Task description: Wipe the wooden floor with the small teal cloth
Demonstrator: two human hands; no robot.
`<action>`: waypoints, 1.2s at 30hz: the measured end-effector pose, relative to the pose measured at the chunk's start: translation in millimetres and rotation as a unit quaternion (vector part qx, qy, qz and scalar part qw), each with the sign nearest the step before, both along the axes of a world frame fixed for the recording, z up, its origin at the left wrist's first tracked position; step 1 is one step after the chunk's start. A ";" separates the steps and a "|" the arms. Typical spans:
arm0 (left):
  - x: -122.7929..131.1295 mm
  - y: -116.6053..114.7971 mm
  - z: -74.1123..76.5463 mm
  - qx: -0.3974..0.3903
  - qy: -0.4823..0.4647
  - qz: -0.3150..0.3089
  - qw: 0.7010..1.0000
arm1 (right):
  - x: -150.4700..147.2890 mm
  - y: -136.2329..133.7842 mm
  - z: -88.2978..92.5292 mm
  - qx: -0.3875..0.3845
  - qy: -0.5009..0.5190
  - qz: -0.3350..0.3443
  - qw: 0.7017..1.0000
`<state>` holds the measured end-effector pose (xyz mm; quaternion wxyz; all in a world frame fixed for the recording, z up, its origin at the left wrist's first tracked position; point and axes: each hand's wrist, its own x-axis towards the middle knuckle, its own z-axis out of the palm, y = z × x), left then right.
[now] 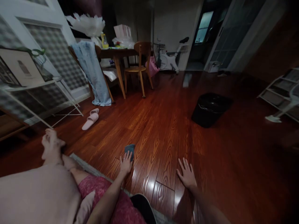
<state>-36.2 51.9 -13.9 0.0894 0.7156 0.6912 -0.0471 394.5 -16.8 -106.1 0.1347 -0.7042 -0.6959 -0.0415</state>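
Observation:
My left hand [126, 163] lies on the red wooden floor with its fingers resting on a small blue cloth [130, 149]. My right hand [187, 174] is flat on the bare floor boards with fingers spread, holding nothing. Both arms reach forward from the bottom of the view. At the lower left another person lies or sits close by, with a raised foot [50, 144] and pink patterned clothing [112, 199].
A black bin [210, 109] stands on the floor ahead right. A pink slipper [91, 119] lies at left near a white rack [35, 90]. Further back are a wooden table [116, 54], a chair [140, 67], hanging jeans [92, 74] and an exercise bike [171, 59].

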 end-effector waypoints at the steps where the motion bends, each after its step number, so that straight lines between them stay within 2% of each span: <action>1: -13.0 2.2 0.0 0.005 0.011 0.053 0.998 | 0.1 0.2 -2.8 0.007 0.001 0.001 1.000; 3: -34.9 4.6 -3.9 0.021 0.024 0.149 0.988 | 0.7 0.7 -9.0 0.023 0.002 0.002 1.000; 5: -47.8 5.2 -10.7 0.038 0.032 0.205 0.977 | 1.7 1.4 -14.9 0.036 0.005 0.001 0.999; 7: -48.7 4.7 -17.8 0.045 0.035 0.222 0.973 | 2.7 2.0 -19.3 0.041 0.007 0.000 0.999; 9: -36.9 3.1 -23.6 0.036 0.032 0.203 0.978 | 3.5 2.1 -21.2 0.040 0.008 0.000 0.999; 11: -14.7 -0.6 -28.1 0.018 0.022 0.141 0.990 | 3.9 1.5 -20.4 0.036 0.008 0.000 0.999; 14: 29.7 -12.8 -34.0 -0.024 -0.005 -0.019 1.000 | 3.9 0.0 -16.1 0.020 0.005 -0.002 1.000; 17: 72.9 -31.7 -39.9 -0.059 -0.063 -0.192 0.978 | 3.7 -0.8 -10.9 0.006 0.000 -0.003 1.000; 19: 93.8 -44.5 -42.5 -0.066 -0.095 -0.273 0.955 | 3.4 -0.9 -7.8 0.005 -0.004 -0.002 1.000; 22: 107.8 -56.9 -41.7 -0.066 -0.112 -0.334 0.933 | 2.4 -0.6 -4.2 0.005 -0.010 -0.002 1.000; 25: 104.6 -56.2 -36.8 -0.065 -0.111 -0.351 0.927 | 1.0 -0.5 -2.0 0.001 -0.012 -0.006 1.000; 28: 92.9 -44.7 -30.8 -0.064 -0.097 -0.337 0.934 | 0.1 -0.4 -1.0 0.000 -0.010 -0.009 1.000; 31: 73.7 -29.2 -23.0 -0.056 -0.071 -0.271 0.958 | 0.0 0.1 -0.8 0.004 -0.010 -0.009 1.000; 33: 54.2 -20.0 -16.8 -0.044 -0.051 -0.196 0.978 | 0.3 0.7 -1.2 0.008 -0.010 -0.008 1.000; 36: 16.5 -11.1 -9.7 -0.012 -0.021 -0.037 0.999 | 0.7 1.7 -3.1 0.011 -0.008 -0.009 1.000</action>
